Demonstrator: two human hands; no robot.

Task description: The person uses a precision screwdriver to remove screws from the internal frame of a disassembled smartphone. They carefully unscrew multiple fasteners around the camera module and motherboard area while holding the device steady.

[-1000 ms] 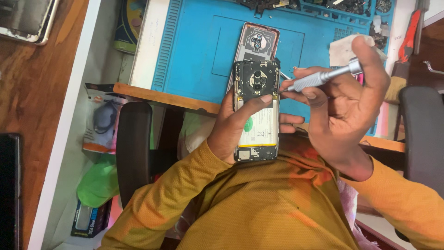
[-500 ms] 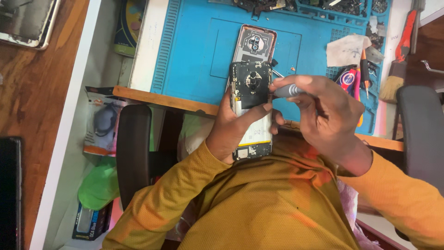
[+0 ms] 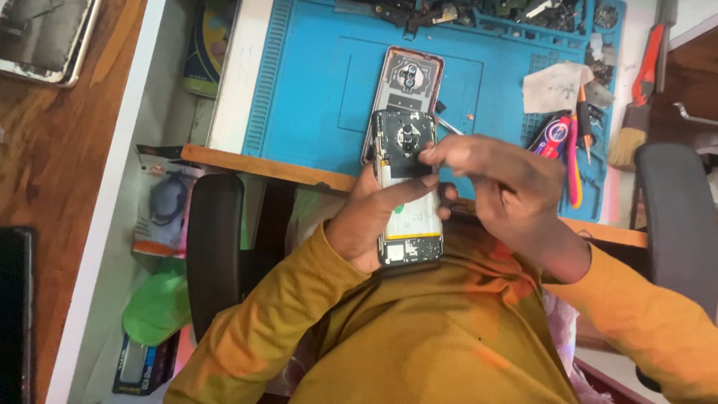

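Left hand wrapped around an opened phone, fingers closed on its edges, thumb across the pale battery; held just off the near edge of the counter, over the lap. Right hand beside it, fingers pinched at the black camera section, gripping a thin metal tool whose tip alone pokes out; the rest hidden by the hand. Behind the phone, partly covered by it, a detached back cover on the blue mat. Small parts along the mat's far edge, blurred. Pliers near the mat's right edge.
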